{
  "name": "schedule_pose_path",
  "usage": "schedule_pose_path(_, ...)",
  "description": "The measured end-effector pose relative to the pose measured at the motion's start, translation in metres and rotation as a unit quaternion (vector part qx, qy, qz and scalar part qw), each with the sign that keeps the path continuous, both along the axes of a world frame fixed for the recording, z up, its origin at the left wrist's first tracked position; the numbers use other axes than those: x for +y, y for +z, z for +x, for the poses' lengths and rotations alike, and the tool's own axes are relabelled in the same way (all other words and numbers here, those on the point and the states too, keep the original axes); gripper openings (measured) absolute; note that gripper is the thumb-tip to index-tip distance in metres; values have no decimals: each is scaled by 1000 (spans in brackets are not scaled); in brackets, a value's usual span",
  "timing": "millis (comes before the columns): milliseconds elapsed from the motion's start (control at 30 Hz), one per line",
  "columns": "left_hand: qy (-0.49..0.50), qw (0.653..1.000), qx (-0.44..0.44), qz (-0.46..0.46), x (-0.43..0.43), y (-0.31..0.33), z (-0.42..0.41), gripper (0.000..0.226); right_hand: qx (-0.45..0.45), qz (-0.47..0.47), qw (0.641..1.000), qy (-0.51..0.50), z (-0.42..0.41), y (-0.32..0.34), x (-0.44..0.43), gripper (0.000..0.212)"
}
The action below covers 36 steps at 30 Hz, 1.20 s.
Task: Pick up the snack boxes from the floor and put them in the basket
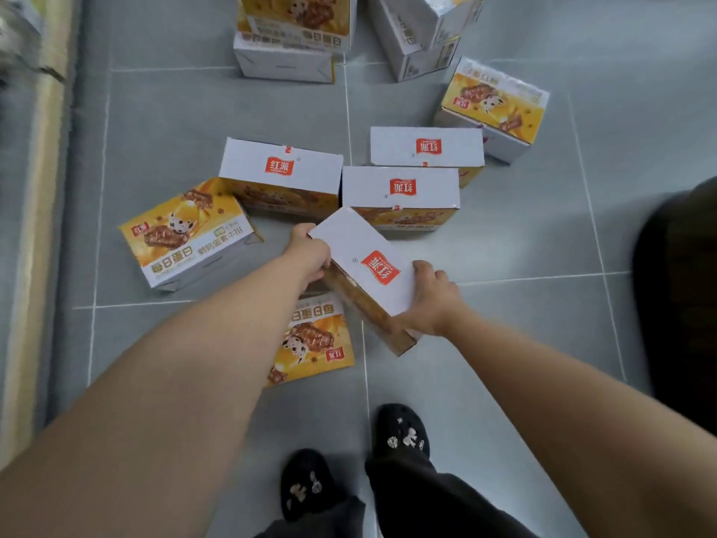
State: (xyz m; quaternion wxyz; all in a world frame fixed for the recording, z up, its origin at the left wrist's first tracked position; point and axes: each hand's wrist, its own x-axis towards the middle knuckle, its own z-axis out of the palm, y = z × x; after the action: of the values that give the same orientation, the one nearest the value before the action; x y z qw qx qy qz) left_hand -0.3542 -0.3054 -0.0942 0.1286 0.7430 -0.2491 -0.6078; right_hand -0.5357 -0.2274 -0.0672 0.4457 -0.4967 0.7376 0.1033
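Head view: my left hand [308, 252] and right hand [430, 300] grip opposite ends of one snack box [368, 266], fingers curled round its edges. Its long axis slants between them, far end at my left hand, near end at my right, and neither hand is nearer. It looks tilted and partly off the floor [523, 343], over a flat box [322, 343] beneath my left wrist. Just beyond my hands stand two upright boxes [399, 188], close enough to clip. A tipped box [186, 234] lies left of my left hand. A dark shape [679, 285], well right of my right hand, may be the basket; I cannot tell.
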Motion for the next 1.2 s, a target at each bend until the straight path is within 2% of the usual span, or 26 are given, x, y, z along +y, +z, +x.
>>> schedule_pose_path(100, 1, 999, -45, -15, 7, 65, 13, 75, -32, 21, 999, 9, -2, 74, -9, 109)
schedule_pose_path(200, 19, 999, -44, -15, 23, 149, 34, 76, -55, 50, 997, 24, 10, 153, -7, 113)
schedule_pose_path(400, 83, 995, -51, -27, 90, 320, 103, 67, -22, -18, 985, 170, 66, 308, 15, 111)
schedule_pose_path(633, 225, 962, -101, -113, 207, 458, 163, 63, -18, -63, 925, 374, 134, 440, 37, 106)
schedule_pose_path(733, 295, 941, -115, -117, 257, 480, 178, 70, -18, -77, 882, 465, 165, 470, 47, 111)
schedule_pose_path(833, 372, 910, -138, -119, 323, 497, 180, 74, -17, -110, 814, 570, 199, 494, 67, 105)
schedule_pose_path(1033, 544, 812, -172, -124, 461, 525, 153, 79, -22, -116, 679, 724, 253, 536, 156, 111)
schedule_pose_path(1100, 601, 769, -178, -125, 502, 530, 141, 68, -24, -113, 634, 765, 265, 546, 191, 109)
schedule_pose_path(1200, 606, 765, -188, -111, 570, 537, 122, 64, -31, -116, 563, 818, 282, 559, 253, 106)
